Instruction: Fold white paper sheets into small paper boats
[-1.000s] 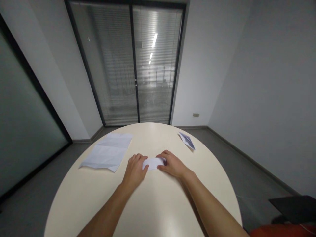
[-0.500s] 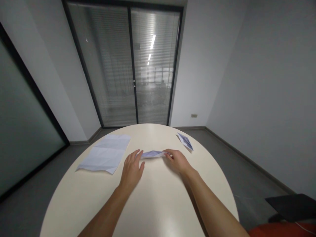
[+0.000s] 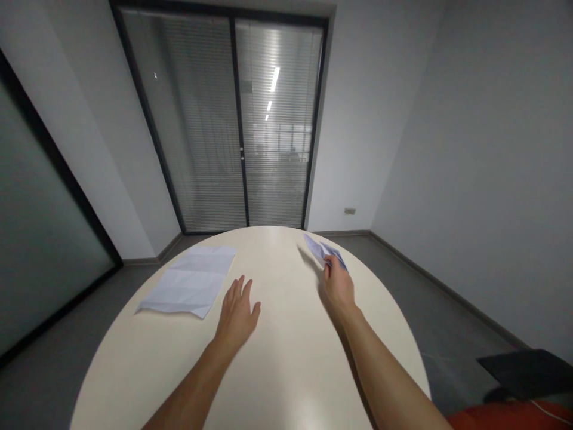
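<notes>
My right hand (image 3: 339,288) pinches a folded piece of paper (image 3: 314,246) near the far right of the table and holds it slightly raised, its shadow falling on the tabletop. Right behind my fingers lies a second folded paper (image 3: 339,255), bluish-grey and partly covered by the hand and the held one. Over the middle-left of the table, my left hand (image 3: 237,313) is open, palm down, with fingers spread and nothing in it. To its left rests a creased white sheet of paper (image 3: 190,278), lying nearly flat.
The round cream table (image 3: 277,370) has its curved far edge just beyond the papers. At lower right are a black flat object (image 3: 528,370) and something red (image 3: 501,415). A glazed door with blinds (image 3: 277,179) stands behind the table.
My right hand has carried the folded paper from the table's middle rightward and away, beside the other folded paper. My left hand has let go of it and stays nearly in place.
</notes>
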`<action>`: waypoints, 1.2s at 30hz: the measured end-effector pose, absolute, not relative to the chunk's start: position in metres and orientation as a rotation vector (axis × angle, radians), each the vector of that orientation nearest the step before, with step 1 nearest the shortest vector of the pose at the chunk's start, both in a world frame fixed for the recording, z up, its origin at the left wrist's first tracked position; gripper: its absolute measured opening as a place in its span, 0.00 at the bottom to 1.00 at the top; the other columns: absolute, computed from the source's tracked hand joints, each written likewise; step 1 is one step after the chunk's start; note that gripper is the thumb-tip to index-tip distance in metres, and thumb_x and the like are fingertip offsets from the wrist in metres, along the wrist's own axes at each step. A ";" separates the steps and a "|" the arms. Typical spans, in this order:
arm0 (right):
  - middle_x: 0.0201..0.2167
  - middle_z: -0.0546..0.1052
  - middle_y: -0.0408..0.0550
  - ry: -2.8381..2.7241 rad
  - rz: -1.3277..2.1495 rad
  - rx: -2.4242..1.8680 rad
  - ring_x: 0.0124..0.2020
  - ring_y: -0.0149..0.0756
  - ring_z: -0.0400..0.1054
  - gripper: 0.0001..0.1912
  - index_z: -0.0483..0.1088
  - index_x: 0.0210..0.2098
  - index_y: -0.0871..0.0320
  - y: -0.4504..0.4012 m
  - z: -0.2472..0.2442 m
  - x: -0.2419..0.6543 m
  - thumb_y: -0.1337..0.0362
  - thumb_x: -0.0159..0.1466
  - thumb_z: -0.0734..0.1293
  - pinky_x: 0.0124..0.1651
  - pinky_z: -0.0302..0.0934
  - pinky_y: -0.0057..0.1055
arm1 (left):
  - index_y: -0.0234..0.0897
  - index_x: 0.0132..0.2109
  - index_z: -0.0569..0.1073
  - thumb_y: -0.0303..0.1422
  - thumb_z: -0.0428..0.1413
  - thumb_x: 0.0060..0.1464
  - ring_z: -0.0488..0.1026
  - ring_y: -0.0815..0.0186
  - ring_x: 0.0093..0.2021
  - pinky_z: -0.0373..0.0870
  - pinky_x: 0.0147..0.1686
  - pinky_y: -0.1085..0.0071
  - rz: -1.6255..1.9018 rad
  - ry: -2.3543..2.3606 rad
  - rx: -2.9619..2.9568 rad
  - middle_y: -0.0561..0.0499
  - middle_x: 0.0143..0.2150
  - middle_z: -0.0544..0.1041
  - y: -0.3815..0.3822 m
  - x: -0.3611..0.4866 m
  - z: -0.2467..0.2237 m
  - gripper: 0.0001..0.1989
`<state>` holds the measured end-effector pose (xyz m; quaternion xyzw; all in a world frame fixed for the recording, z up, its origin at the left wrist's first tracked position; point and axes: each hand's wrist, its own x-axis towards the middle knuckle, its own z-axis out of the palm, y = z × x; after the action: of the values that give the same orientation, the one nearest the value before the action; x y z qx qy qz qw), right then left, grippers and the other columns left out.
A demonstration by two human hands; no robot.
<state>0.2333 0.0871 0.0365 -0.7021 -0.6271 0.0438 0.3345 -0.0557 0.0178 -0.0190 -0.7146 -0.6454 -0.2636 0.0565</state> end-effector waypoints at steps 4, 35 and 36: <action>0.42 0.80 0.56 -1.673 0.093 -1.884 0.41 0.48 0.75 0.23 0.71 0.60 0.54 0.090 0.032 0.238 0.62 0.73 0.52 0.44 0.64 0.41 | 0.32 0.66 0.63 0.35 0.51 0.63 0.57 0.46 0.73 0.58 0.69 0.49 -0.778 -1.985 -2.172 0.34 0.72 0.60 0.018 -0.055 -0.020 0.27; 0.65 0.66 0.62 -1.879 -0.230 -1.769 0.58 0.52 0.65 0.19 0.74 0.56 0.61 0.087 0.027 0.217 0.65 0.68 0.61 0.60 0.60 0.46 | 0.32 0.68 0.66 0.34 0.48 0.65 0.60 0.39 0.69 0.60 0.62 0.40 -0.209 -2.421 -1.629 0.35 0.72 0.62 0.003 -0.085 0.030 0.26; 0.65 0.66 0.62 -1.901 -0.219 -1.758 0.58 0.53 0.65 0.19 0.75 0.55 0.61 0.086 0.028 0.216 0.65 0.68 0.61 0.60 0.61 0.46 | 0.32 0.67 0.66 0.34 0.47 0.65 0.62 0.39 0.67 0.65 0.59 0.43 -0.199 -2.461 -1.613 0.34 0.71 0.63 0.003 -0.087 0.033 0.26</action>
<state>0.2163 0.0859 0.0277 -0.6518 -0.7048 -0.0811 0.2681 -0.0874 0.0029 0.0326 -0.5445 -0.8305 -0.0671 0.0960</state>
